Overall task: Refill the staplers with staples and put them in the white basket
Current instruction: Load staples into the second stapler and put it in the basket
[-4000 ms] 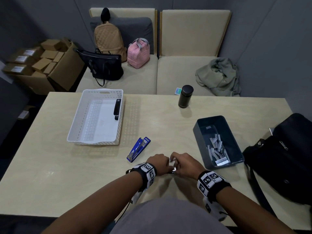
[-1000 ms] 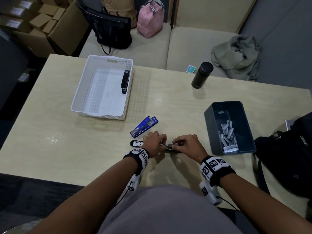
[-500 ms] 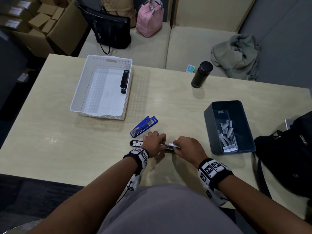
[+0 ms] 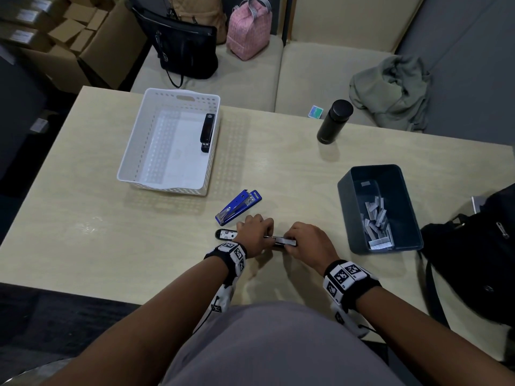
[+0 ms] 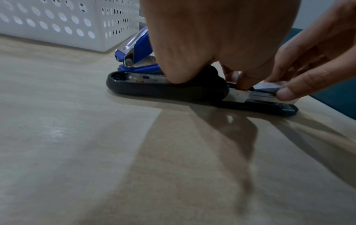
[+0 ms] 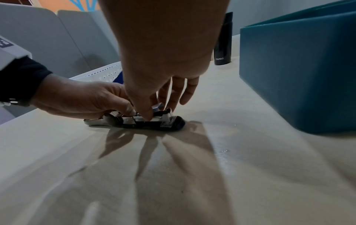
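Note:
A black stapler (image 4: 226, 234) lies opened flat on the table near its front edge. My left hand (image 4: 257, 229) grips it at the hinge, thumb (image 5: 173, 74) pressing on the cover. My right hand (image 4: 292, 240) pinches a silver staple strip (image 4: 285, 241) between thumb and fingers, right over the stapler's metal magazine (image 5: 256, 95). In the right wrist view the staple strip (image 6: 157, 106) sits tilted above the channel. A blue stapler (image 4: 238, 207) lies just behind my hands. The white basket (image 4: 133, 140) at the back left holds another black stapler (image 4: 207, 132).
A dark blue-grey bin (image 4: 345, 207) with several loose staple strips (image 4: 376, 221) stands to the right of my hands. A black bottle (image 4: 333, 121) stands at the back right. A black bag (image 4: 479, 254) lies on the table's right edge.
Four seconds ago both hands were bunched together over the stapler. Now the stapler lies opened flat, and my right hand has set the staple strip lower on the magazine. My left hand keeps its grip.

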Motion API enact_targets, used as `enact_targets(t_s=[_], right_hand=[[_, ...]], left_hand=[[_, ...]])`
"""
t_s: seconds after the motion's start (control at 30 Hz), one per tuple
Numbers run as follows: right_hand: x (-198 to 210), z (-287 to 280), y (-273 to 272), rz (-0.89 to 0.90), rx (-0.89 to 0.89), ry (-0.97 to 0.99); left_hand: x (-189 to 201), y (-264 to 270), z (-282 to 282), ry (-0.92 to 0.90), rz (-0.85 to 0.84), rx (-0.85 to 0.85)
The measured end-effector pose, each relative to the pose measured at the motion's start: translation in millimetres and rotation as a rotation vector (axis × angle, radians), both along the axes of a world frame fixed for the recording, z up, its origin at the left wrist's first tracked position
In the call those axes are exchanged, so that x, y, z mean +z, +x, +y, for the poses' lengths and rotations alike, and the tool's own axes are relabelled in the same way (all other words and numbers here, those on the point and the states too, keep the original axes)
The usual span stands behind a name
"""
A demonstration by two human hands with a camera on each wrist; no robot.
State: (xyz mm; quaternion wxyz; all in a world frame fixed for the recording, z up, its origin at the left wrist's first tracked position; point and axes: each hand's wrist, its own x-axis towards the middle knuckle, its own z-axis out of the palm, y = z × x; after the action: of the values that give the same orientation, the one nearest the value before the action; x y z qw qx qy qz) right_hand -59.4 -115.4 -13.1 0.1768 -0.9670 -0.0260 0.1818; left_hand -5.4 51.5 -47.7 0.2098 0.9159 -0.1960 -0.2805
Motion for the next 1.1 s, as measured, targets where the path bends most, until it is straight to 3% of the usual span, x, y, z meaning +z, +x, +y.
enact_targets(t_s=[1.1], right_hand=[[1.9, -2.3, -1.7, 0.073, -0.019, 0.033]], left_hand=[[0.6, 0.3, -0.7, 0.002, 0.013, 0.003]])
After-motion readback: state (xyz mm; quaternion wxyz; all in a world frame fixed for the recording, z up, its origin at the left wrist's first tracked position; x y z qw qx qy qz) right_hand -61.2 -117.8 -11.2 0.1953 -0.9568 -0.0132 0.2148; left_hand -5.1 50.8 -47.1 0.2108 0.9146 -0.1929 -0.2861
